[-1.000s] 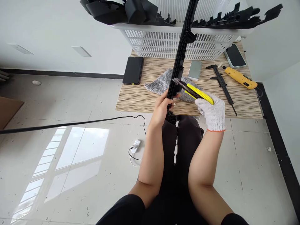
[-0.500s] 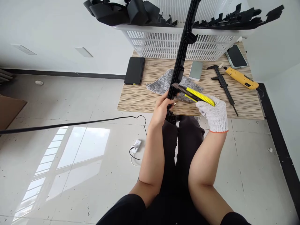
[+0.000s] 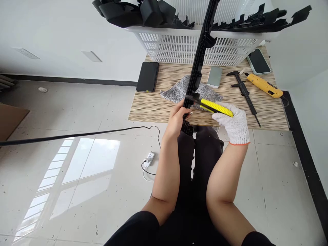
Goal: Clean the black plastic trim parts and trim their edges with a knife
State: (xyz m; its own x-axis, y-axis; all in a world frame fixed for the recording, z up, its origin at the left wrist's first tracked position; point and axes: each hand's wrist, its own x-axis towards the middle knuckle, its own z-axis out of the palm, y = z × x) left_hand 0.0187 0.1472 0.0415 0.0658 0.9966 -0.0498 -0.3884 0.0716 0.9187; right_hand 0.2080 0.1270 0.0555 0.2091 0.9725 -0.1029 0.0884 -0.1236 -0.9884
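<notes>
My bare left hand (image 3: 177, 119) grips a long black plastic strip (image 3: 200, 54) near its lower end. The strip slants up across the table and over the basket rim. In a white knitted glove, my right hand (image 3: 234, 123) is closed around a yellow and black utility knife (image 3: 217, 107). The knife's front end lies over the strip, just above my left fingers; whether the blade touches it I cannot tell. A grey cloth (image 3: 176, 91) rests on the table beneath the strip.
On the wood-grain table (image 3: 146, 109) lie a black tablet (image 3: 147, 77), a grey-green box (image 3: 214, 77), black calipers (image 3: 244, 92), a yellow tool (image 3: 263, 86) and a phone (image 3: 258, 62). Behind stands a white basket (image 3: 169, 46) bearing black plastic parts (image 3: 153, 15).
The knife's front end has moved slightly left and down along the strip, with my right hand shifting slightly left. My left hand has stayed nearly still on the strip.
</notes>
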